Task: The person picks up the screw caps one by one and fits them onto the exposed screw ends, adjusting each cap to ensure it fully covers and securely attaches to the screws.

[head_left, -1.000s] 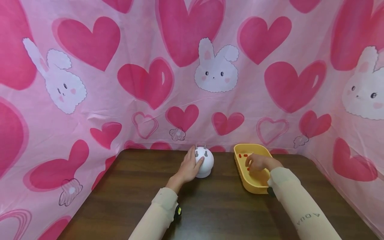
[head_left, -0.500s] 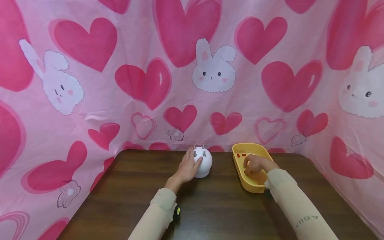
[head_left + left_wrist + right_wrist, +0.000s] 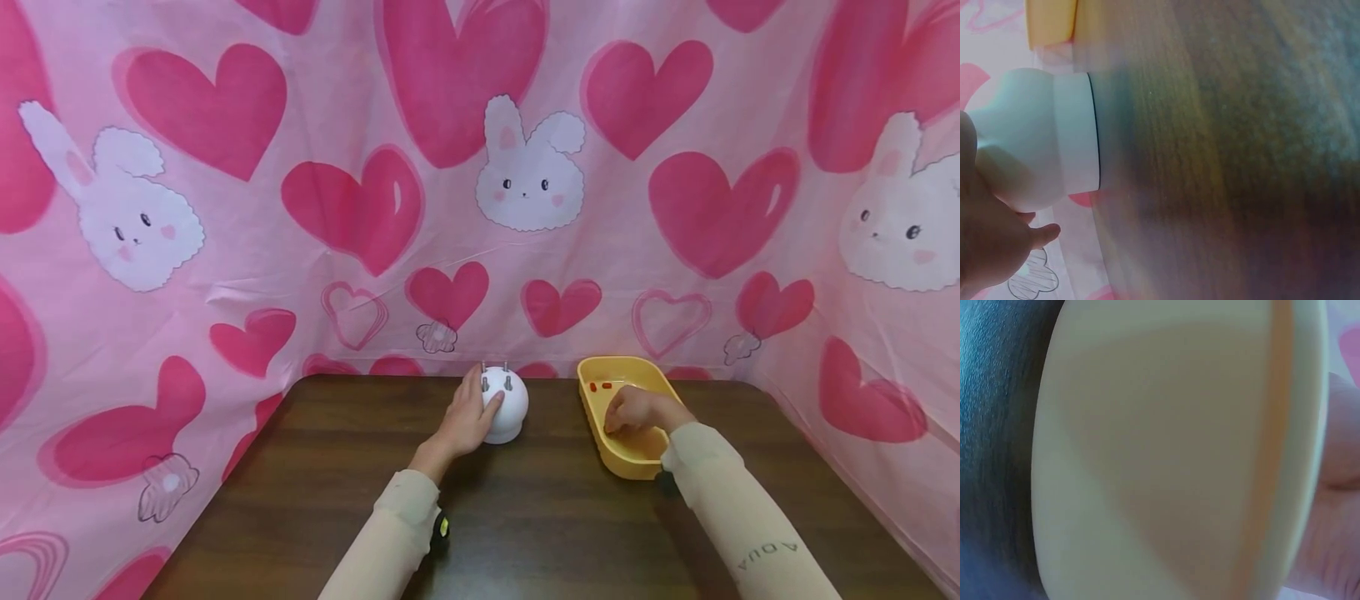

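A white ball-shaped body point(image 3: 512, 408) on a short round base stands on the table, with several metal pegs point(image 3: 508, 383) poking out of its top. My left hand point(image 3: 463, 421) holds its left side, the thumb curved across the front. In the left wrist view the white body point(image 3: 1029, 134) shows with its flat-bottomed base against the wood. My right hand point(image 3: 637, 410) reaches into a yellow tray point(image 3: 626, 468), fingers bent and tips down by the floor near the left wall. Whatever lies under those fingertips is hidden. Two small red pieces point(image 3: 607, 386) lie at the tray's far left.
The dark wooden table point(image 3: 525, 525) runs back to a pink cloth wall point(image 3: 465, 225) printed with hearts and rabbits. The tray stands to the right of the white body, with a strip of bare wood between. The tray's side wall point(image 3: 1166, 437) fills most of the right wrist view.
My right fingertips have gone lower and toward the tray's left wall. A third red piece, earlier visible at those fingertips, is now out of sight. The left hand keeps its hold.
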`<act>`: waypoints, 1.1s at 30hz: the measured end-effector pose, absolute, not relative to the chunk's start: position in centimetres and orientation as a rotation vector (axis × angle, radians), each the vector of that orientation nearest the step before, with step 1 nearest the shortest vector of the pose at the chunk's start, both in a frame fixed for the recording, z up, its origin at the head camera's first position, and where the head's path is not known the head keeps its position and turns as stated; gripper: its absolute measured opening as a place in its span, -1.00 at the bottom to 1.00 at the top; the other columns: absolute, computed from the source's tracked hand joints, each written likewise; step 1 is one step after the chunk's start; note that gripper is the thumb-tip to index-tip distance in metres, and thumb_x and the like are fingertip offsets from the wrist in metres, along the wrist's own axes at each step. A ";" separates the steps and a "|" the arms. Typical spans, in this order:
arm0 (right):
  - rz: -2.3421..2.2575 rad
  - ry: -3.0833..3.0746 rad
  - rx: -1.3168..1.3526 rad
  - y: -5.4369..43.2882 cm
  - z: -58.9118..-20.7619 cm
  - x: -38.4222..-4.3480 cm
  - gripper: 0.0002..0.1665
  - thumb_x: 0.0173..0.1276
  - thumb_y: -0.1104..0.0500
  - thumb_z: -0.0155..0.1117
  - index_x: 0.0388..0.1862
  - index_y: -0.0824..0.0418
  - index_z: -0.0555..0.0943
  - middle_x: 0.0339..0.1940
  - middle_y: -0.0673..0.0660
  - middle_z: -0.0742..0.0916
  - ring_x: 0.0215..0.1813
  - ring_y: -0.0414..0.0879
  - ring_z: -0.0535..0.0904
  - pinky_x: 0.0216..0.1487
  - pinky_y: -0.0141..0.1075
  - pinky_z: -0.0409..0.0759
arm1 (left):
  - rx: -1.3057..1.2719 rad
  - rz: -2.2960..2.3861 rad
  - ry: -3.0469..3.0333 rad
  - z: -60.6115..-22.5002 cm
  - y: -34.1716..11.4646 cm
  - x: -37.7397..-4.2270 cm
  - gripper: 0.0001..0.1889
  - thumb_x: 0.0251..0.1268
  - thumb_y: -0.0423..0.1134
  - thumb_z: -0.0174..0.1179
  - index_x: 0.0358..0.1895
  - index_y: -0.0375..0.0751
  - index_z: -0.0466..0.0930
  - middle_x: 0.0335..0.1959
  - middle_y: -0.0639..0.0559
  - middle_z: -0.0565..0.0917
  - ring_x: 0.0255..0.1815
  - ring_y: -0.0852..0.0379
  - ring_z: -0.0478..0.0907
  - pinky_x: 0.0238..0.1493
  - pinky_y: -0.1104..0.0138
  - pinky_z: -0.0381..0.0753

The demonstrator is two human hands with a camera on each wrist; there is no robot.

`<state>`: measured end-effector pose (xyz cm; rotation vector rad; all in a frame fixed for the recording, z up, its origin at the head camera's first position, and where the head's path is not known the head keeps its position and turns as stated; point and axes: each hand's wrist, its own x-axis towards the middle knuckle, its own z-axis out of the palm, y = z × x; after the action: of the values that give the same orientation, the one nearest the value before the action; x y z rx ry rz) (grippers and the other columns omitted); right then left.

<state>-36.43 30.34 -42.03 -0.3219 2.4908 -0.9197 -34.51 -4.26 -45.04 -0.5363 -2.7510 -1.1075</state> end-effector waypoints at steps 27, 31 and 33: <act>-1.417 2.276 -0.223 31.7 -41.9 -35.6 -0.66 0.48 0.16 0.29 0.04 0.42 0.68 -0.08 0.32 0.78 -0.09 0.15 0.67 0.09 0.01 0.67 | -0.569 -1.118 -2.705 -45.5 -4.3 -34.8 -0.15 0.59 0.13 -0.07 0.62 -0.41 -0.14 0.62 -0.32 -0.01 0.60 -0.35 0.00 0.52 -0.23 0.09; -1.481 2.269 -0.247 31.6 -41.7 -35.4 -0.64 0.50 0.18 0.25 0.07 0.46 0.64 -0.05 0.32 0.74 -0.04 0.18 0.66 0.09 0.00 0.68 | -0.567 -1.103 -2.714 -45.5 -4.2 -34.7 -0.15 0.60 0.13 -0.08 0.62 -0.40 -0.16 0.63 -0.31 -0.01 0.61 -0.34 0.00 0.53 -0.22 0.10; -1.501 2.278 -0.262 31.5 -41.6 -35.3 -0.63 0.52 0.19 0.24 0.10 0.48 0.61 -0.06 0.28 0.73 -0.01 0.17 0.66 0.10 -0.01 0.68 | -0.569 -1.107 -2.713 -45.4 -4.2 -34.6 -0.16 0.60 0.12 -0.07 0.62 -0.40 -0.15 0.62 -0.31 -0.01 0.61 -0.34 0.00 0.52 -0.23 0.10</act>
<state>-35.27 31.55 -41.56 -0.2620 2.2777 -1.5007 -34.63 -4.19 -45.41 -0.5694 -2.7134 -1.1068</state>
